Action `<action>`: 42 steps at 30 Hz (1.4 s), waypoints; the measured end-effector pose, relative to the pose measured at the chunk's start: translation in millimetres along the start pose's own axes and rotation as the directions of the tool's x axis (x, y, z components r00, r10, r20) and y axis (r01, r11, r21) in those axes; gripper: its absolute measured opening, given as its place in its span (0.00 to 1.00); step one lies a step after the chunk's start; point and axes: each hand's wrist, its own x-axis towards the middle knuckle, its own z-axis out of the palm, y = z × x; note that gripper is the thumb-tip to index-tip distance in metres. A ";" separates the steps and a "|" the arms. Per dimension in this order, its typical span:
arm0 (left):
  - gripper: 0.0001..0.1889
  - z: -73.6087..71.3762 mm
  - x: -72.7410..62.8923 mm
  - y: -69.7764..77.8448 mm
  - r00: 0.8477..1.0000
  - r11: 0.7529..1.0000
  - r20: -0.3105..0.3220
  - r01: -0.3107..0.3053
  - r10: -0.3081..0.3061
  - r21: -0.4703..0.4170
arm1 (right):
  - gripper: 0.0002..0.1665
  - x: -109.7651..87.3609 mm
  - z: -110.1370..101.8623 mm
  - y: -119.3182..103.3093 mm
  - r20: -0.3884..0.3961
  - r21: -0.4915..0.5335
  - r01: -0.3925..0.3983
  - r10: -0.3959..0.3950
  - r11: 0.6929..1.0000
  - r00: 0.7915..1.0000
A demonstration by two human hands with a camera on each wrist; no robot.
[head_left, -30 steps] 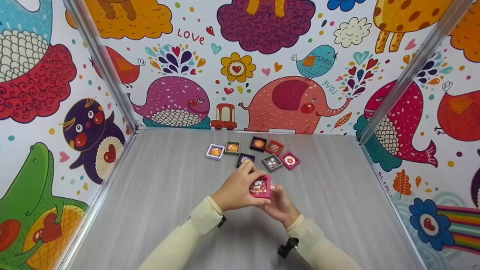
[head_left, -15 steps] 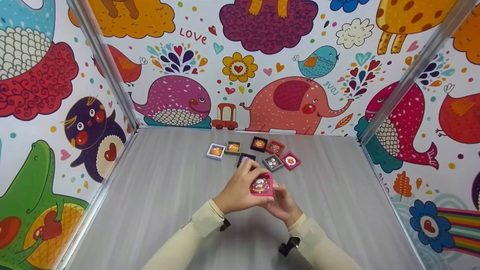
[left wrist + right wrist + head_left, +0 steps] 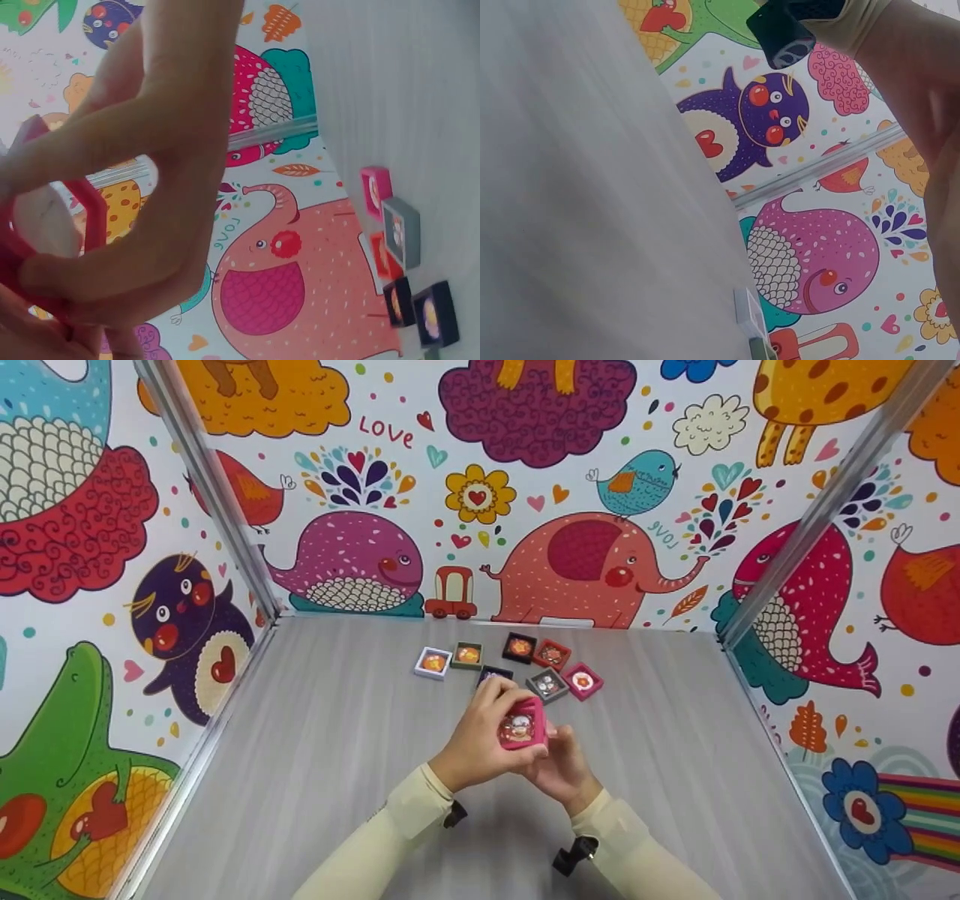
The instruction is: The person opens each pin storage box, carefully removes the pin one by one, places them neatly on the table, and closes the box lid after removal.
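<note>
In the head view, my left hand (image 3: 480, 739) grips a small pink square display box (image 3: 521, 725), thumb along the lower edge and fingers over the top. A round, colourful picture piece shows inside its window. My right hand (image 3: 562, 765) holds the box's right side from below, thumb tip at the edge and the other fingers partly hidden behind it. In the left wrist view, the pink frame (image 3: 96, 217) sits between the left thumb and fingers. The right wrist view shows part of the right hand (image 3: 930, 67), but not the box.
Beyond the hands stand several similar boxes: white (image 3: 433, 662), green (image 3: 468, 655), black (image 3: 519, 647), red (image 3: 551, 655), grey (image 3: 547, 685) and pink-red (image 3: 583, 681). A dark purple one (image 3: 495, 673) is partly covered by the left hand. Printed walls (image 3: 345, 562) enclose the grey table (image 3: 337, 720).
Both hands keep hold of the pink box. It has tilted, so more of its upper inner wall shows, and the left hand has shifted slightly. The boxes on the table stay put.
</note>
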 end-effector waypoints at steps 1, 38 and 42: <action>0.34 -1.1 -0.5 0.6 1.000 0.999 -0.005 0.014 -0.014 -0.038 | 0.26 -0.2 0.3 -0.1 -0.012 0.017 -0.001 0.001 1.000 1.000; 0.38 -37.4 -21.2 -15.1 0.985 0.921 -0.005 0.162 -0.175 -0.354 | 0.25 24.9 81.1 -48.6 -0.001 -0.808 0.002 0.004 -0.590 1.000; 0.38 -37.0 -23.9 -17.9 0.983 0.920 0.017 0.176 -0.182 -0.350 | 0.24 23.1 77.8 -46.6 0.018 -0.818 0.004 -0.017 -0.575 1.000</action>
